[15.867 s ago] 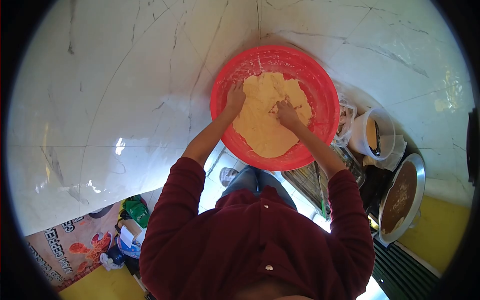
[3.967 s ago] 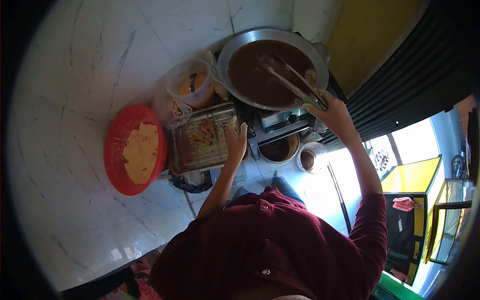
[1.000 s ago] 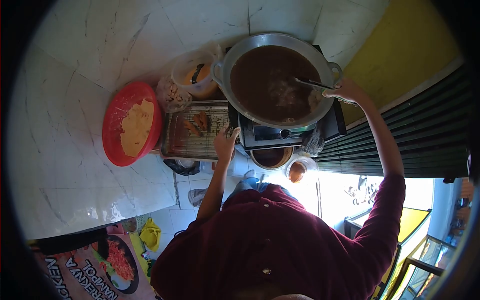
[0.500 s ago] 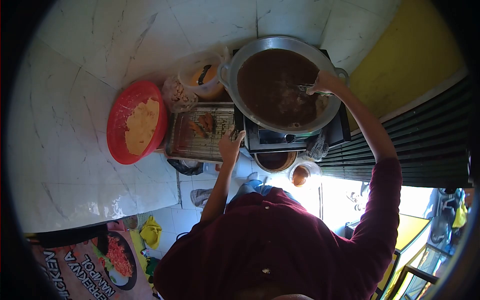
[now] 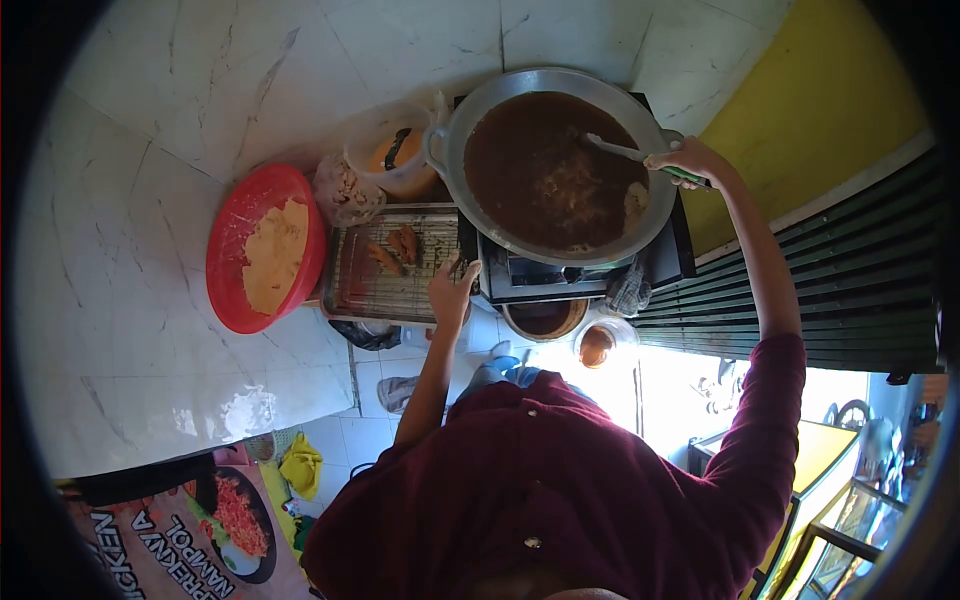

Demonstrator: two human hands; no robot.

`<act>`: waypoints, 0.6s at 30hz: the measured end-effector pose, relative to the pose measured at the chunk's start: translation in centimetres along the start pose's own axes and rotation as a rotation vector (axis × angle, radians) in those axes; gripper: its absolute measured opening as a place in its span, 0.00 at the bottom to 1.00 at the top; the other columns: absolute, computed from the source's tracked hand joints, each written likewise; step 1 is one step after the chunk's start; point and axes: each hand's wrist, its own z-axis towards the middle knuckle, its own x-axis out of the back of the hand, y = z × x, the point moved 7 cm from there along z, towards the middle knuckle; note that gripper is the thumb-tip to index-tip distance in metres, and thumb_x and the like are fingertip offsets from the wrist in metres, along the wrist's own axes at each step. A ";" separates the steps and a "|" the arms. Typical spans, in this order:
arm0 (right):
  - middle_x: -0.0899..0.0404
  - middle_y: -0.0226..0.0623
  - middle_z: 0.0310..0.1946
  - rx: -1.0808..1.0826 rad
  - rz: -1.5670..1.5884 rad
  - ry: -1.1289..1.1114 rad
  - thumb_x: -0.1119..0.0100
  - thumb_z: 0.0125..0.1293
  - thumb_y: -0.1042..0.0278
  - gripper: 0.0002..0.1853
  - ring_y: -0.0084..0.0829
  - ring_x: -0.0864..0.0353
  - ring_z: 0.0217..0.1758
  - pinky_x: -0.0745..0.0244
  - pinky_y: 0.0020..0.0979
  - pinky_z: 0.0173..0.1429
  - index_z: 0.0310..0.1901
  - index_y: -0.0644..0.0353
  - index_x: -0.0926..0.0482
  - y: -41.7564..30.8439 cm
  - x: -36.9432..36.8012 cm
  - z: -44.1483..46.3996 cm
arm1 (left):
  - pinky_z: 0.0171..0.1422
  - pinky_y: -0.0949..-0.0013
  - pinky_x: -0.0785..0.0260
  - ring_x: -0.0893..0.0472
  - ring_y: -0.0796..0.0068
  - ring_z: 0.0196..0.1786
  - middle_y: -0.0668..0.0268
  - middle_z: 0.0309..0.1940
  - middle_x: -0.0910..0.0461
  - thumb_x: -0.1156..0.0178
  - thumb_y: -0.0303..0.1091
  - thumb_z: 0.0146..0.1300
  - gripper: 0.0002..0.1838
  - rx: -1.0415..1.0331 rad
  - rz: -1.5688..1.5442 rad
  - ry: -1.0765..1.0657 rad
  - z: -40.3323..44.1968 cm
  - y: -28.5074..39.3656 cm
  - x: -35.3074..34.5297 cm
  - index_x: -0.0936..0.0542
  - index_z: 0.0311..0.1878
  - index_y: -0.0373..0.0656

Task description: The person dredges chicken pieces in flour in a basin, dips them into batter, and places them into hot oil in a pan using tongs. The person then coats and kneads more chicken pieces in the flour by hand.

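Note:
My right hand (image 5: 688, 162) is closed round the green-handled end of metal tongs (image 5: 618, 150), over the right rim of a wide metal pan (image 5: 455, 185). The tongs reach out over the dark brown oil (image 5: 520, 140), which has pale froth near its middle. A pale lump (image 5: 635, 203) lies in the oil by the pan's right side. At the front right edge of a wire rack tray (image 5: 345, 290), my left hand (image 5: 453, 285) has its fingers apart and holds nothing. Several brown fried pieces (image 5: 398, 248) lie on the rack.
The pan stands on a stove (image 5: 660, 262). Left of the tray is a red basin (image 5: 222, 250) with yellowish flour. Behind the tray are a plastic bag (image 5: 345, 192) and a clear tub (image 5: 405, 180) of orange liquid. Below the stove stand a pot (image 5: 545, 318) and a clear container (image 5: 605, 343).
Since the earliest frame, my hands have left the flour in the red basin and my right hand has taken the tongs. Over the last half second it has drawn back from the oil toward the rim.

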 end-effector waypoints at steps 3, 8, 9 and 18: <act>0.31 0.32 0.09 -0.011 -0.003 -0.018 0.33 0.46 0.58 0.14 0.21 0.35 0.09 0.43 0.24 0.13 0.24 0.63 0.21 0.8 0.5 -0.4 | 0.44 0.75 0.33 0.23 0.76 0.38 0.57 0.35 0.20 0.32 0.39 0.50 0.29 0.007 -0.038 0.001 0.0 -0.4 -0.2 0.26 0.48 0.27; 0.31 0.32 0.09 -0.021 -0.101 0.002 0.33 0.46 0.58 0.15 0.21 0.35 0.09 0.44 0.24 0.13 0.24 0.64 0.21 1.1 1.2 -1.2 | 0.43 0.76 0.33 0.23 0.78 0.37 0.58 0.34 0.20 0.32 0.38 0.50 0.27 -0.030 -0.040 0.025 0.3 -1.4 -0.3 0.26 0.48 0.26; 0.31 0.32 0.09 -0.022 -0.102 0.002 0.33 0.46 0.58 0.15 0.21 0.35 0.09 0.44 0.24 0.13 0.24 0.64 0.21 1.1 1.3 -1.3 | 0.43 0.77 0.33 0.23 0.78 0.36 0.58 0.34 0.20 0.33 0.37 0.50 0.27 -0.040 -0.038 0.019 0.4 -1.6 -0.4 0.26 0.47 0.26; 0.30 0.31 0.10 -0.095 0.045 0.046 0.34 0.49 0.50 0.18 0.19 0.34 0.10 0.42 0.21 0.12 0.20 0.56 0.24 4.3 3.0 -4.0 | 0.43 0.77 0.33 0.23 0.78 0.37 0.59 0.34 0.20 0.32 0.39 0.50 0.28 -0.072 -0.027 0.039 0.3 -1.3 -0.3 0.26 0.48 0.27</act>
